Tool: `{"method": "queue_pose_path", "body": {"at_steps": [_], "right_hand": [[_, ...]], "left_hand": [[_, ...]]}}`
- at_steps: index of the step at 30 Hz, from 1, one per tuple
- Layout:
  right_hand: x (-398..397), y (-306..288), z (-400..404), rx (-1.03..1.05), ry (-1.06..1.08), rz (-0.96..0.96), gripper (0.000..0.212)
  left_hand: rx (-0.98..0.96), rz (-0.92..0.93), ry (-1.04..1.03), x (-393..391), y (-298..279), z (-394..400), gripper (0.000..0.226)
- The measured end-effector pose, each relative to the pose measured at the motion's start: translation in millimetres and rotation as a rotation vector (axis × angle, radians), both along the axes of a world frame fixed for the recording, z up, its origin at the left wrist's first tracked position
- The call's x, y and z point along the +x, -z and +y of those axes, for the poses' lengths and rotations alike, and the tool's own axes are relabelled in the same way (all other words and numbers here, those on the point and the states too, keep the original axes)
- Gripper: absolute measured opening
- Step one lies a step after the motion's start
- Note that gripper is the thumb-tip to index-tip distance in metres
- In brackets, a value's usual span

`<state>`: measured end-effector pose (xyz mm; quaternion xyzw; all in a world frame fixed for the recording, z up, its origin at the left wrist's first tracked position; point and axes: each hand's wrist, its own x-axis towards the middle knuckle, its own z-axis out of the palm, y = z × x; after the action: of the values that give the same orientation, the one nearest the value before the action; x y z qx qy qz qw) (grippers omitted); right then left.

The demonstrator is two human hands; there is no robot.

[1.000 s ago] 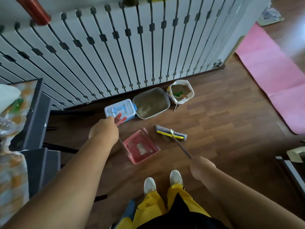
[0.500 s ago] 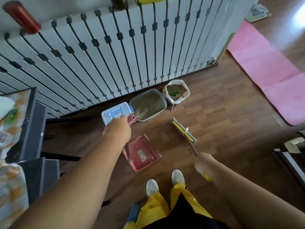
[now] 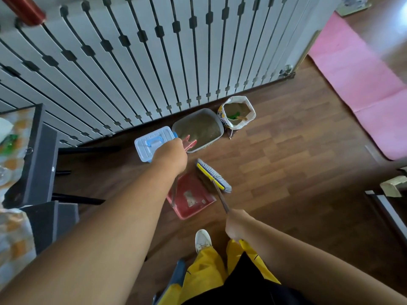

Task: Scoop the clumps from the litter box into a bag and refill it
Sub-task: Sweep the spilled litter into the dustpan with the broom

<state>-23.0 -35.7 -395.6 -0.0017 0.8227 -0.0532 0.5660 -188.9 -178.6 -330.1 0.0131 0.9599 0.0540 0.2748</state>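
A grey litter box [image 3: 199, 128] filled with brown litter sits on the wood floor by the white railing. To its right stands an open white bag [image 3: 239, 113] with litter and scraps inside. My left hand [image 3: 170, 155] grips the long handle of a red dustpan [image 3: 190, 200], whose tray rests on the floor holding a few clumps. My right hand [image 3: 236, 224] holds the stick of a broom [image 3: 213, 178]; its yellow and grey head lies over the pan's upper right edge.
A white plastic box with a blue handle [image 3: 152, 143] stands left of the litter box. A dark chair and table [image 3: 37, 161] are at the left. A pink mat [image 3: 361, 69] covers the floor at the right. My white shoe [image 3: 203, 239] is just below the dustpan.
The broom head has swept left across the floor onto the dustpan's edge. My left hand stays on the dustpan handle, and the view has shifted slightly.
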Motion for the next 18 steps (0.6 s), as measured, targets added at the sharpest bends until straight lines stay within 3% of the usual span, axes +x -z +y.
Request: {"method": "queue_pose_path", "body": {"at_steps": [6,9,13,18], "right_hand": [[1,-48,29,-0.102,0.397,0.043,0.025],[7,-73,45,-0.089,0.427,0.032,0.014],[9,-89,62,-0.051,0.450,0.075,0.017],[-9,-101,79,-0.020,0.433,0.113,0.019]], "left_hand": [[-0.065,0.018,0.009,1,-2,-7,0.037],[-0.099,0.008,-0.023,1,-8,-14,0.043],[-0.155,-0.057,-0.066,-2,-18,-18,0.056],[-0.190,-0.035,-0.096,7,-27,-34,0.051]]}}
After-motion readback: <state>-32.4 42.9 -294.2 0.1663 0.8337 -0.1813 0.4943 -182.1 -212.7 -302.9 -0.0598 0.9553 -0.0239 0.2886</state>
